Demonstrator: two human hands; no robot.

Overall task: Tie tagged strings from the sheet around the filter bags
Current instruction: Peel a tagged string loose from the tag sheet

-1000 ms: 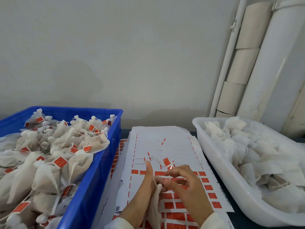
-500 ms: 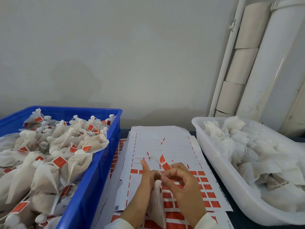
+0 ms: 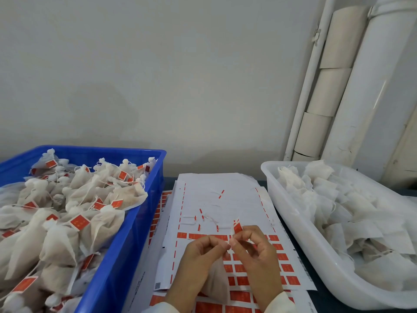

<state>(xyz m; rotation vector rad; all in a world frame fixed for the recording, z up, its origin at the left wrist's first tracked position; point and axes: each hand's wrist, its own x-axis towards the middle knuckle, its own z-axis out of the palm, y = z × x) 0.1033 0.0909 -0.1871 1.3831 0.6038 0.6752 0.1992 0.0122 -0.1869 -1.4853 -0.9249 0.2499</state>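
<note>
A white sheet (image 3: 228,199) with rows of red tags lies flat between two bins. Over its near part my left hand (image 3: 198,260) grips the gathered neck of a white filter bag (image 3: 216,281), which hangs down between my wrists. My right hand (image 3: 255,251) pinches a tagged string at the bag's neck, fingertips meeting those of the left hand. The string's red tag (image 3: 237,228) sticks up just above my right fingers. The string itself is too thin to follow.
A blue crate (image 3: 135,224) at the left is heaped with tied bags bearing red tags. A white tub (image 3: 291,213) at the right holds untied filter bags. More tag sheets lie under the top one. Pipes and cardboard rolls (image 3: 325,93) stand in the back right corner.
My left hand has curled round the bag's neck where its thumb stood up before. Both hands have drawn together and the red tag has shifted right above my right fingers.
</note>
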